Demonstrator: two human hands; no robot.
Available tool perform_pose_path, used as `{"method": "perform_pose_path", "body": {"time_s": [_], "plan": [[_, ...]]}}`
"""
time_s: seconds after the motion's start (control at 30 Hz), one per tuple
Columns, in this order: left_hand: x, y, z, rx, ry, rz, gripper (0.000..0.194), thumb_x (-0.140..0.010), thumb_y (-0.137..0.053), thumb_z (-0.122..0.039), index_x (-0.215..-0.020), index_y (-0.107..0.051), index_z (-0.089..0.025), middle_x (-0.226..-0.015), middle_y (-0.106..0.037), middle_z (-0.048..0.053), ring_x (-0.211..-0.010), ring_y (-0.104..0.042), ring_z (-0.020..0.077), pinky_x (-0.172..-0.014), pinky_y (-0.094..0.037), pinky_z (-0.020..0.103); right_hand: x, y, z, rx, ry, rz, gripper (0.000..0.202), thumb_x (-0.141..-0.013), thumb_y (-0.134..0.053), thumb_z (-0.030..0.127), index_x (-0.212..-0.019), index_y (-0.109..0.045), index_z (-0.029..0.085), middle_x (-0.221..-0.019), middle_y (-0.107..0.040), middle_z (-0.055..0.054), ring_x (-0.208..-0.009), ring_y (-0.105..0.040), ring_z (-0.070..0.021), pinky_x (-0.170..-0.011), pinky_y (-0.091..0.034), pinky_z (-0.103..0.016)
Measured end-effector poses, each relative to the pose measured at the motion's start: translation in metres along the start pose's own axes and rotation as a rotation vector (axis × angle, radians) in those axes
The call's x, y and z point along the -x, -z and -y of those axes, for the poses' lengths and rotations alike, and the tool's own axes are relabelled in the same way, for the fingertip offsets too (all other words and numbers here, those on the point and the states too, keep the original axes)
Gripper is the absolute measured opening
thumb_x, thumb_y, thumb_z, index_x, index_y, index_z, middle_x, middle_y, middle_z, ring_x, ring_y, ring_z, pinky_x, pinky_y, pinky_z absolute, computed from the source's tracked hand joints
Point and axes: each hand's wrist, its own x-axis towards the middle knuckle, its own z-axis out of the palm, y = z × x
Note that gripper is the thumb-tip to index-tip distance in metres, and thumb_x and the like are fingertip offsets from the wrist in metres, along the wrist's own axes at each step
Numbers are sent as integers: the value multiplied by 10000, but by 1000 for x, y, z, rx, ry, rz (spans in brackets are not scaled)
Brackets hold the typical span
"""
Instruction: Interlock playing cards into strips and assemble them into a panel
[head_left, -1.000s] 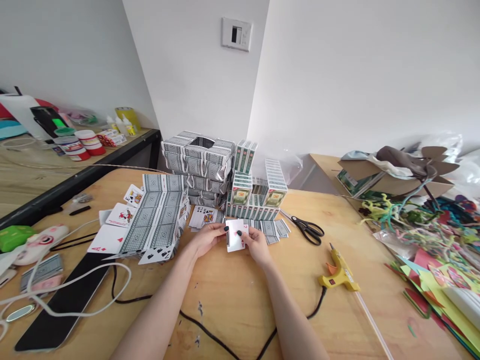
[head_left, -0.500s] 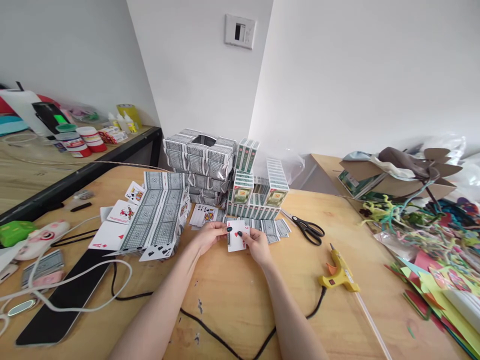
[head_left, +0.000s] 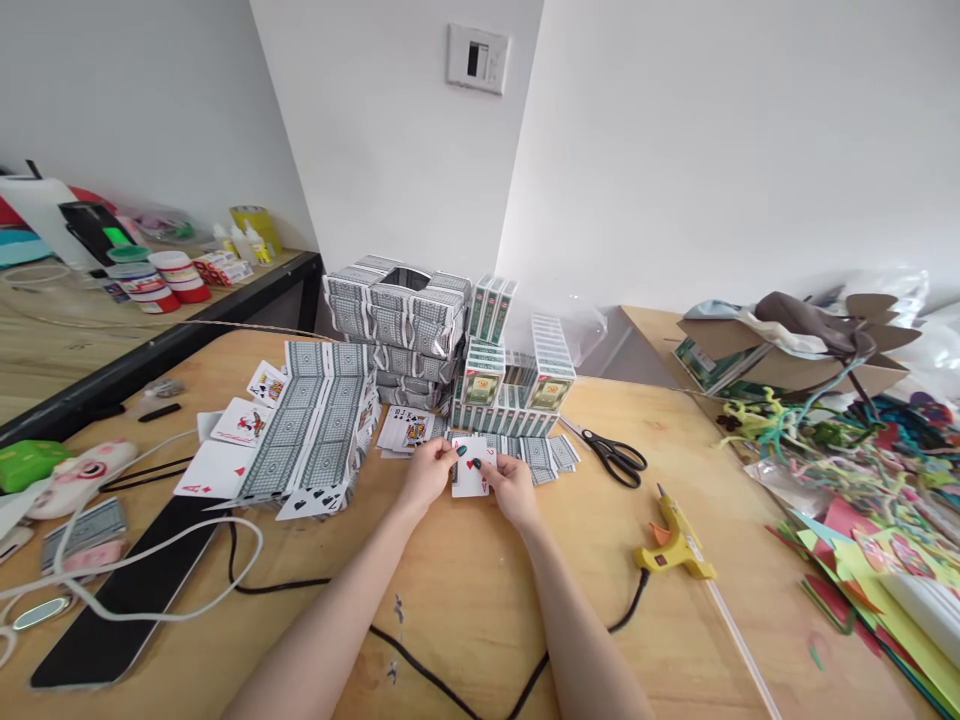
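Both hands pinch a small group of playing cards (head_left: 468,480), faces up, with a red ace and part of a 2 showing. My left hand (head_left: 429,472) grips the cards at their upper left, its thumb on the face. My right hand (head_left: 512,487) holds their right side, thumb also on top. Just behind lie face-down cards (head_left: 538,455) and, to the left, face-up cards (head_left: 409,431) with black court figures. Green card boxes (head_left: 484,410) are stacked behind them. A long folded structure of cards (head_left: 311,425) stands left of my left hand.
A taller card structure (head_left: 401,325) stands at the back. Scissors (head_left: 619,458) and a yellow glue gun (head_left: 679,545) lie to the right. A black cable (head_left: 420,662) crosses under my forearms. Coloured paper (head_left: 862,560) covers the right edge; a black slab (head_left: 124,615) and white cord lie left.
My left fingers have shifted slightly over the cards' upper left corner, and the left wrist is bent more. The cards stay in both hands; the whole view has shifted slightly.
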Motion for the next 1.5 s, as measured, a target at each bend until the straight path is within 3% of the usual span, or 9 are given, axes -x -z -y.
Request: {"method": "perform_pose_path", "body": {"time_s": [0.1, 0.2, 0.5, 0.7, 0.87, 1.03, 1.17, 1.5], "plan": [[5, -7, 3, -160, -115, -138, 218, -704, -483, -293, -545, -373, -193, -483, -378, -55, -490, -375, 106, -514, -277, 221, 1, -4, 4, -21, 17, 0, 350, -635, -618, 493, -616, -586, 144, -522, -554, 6, -478, -470, -114, -459, -365, -228], [10, -11, 4, -282, -187, -220, 186, -764, -419, -289, -605, -377, -205, -549, -440, -29, -531, -412, 128, -530, -282, 233, 2, -8, 8, -35, 23, 5, 350, -634, -618, 498, -615, -581, 150, -532, -571, -4, -475, -482, -117, -454, -377, -228], [15, -11, -2, -291, -168, -299, 151, -771, -429, -303, -652, -435, -210, -636, -547, 18, -594, -502, 170, -546, -301, 246, 5, -12, 15, -86, -24, 143, 412, -644, -582, 564, -678, -601, 154, -501, -597, -25, -431, -544, -153, -463, -439, -277], [12, -7, -2, -261, -175, -256, 215, -806, -383, -360, -741, -512, -201, -702, -595, 34, -646, -530, 171, -575, -340, 238, 4, -15, 10, -82, 26, 1, 349, -682, -580, 501, -681, -595, 152, -505, -589, -16, -434, -520, -138, -447, -406, -256], [12, -5, -1, -238, -177, -115, 268, -814, -365, -379, -732, -529, -184, -634, -557, 18, -586, -490, 151, -530, -322, 224, 0, -9, 7, -115, 54, -116, 299, -677, -606, 448, -692, -610, 149, -551, -600, -10, -475, -515, -133, -488, -407, -255], [15, -3, 0, -296, -222, -3, 282, -768, -435, -384, -569, -442, -185, -489, -413, -36, -496, -383, 112, -490, -242, 214, -1, -4, 7, -112, 48, -145, 309, -686, -596, 452, -707, -614, 145, -547, -604, -17, -481, -510, -137, -493, -399, -257], [14, 0, 0, -360, -286, 70, 310, -792, -399, -380, -558, -375, -179, -495, -360, -49, -490, -327, 92, -485, -215, 212, -1, -3, 6, -97, 40, -138, 335, -686, -589, 470, -724, -617, 138, -549, -603, -21, -476, -500, -134, -491, -398, -258], [11, 1, 2, -287, -268, 91, 330, -775, -417, -367, -536, -298, -172, -520, -260, -58, -509, -283, 75, -479, -210, 205, -3, 0, 6, -93, 53, -120, 288, -670, -614, 434, -661, -590, 146, -562, -585, -2, -496, -473, -111, -483, -372, -228]]}}
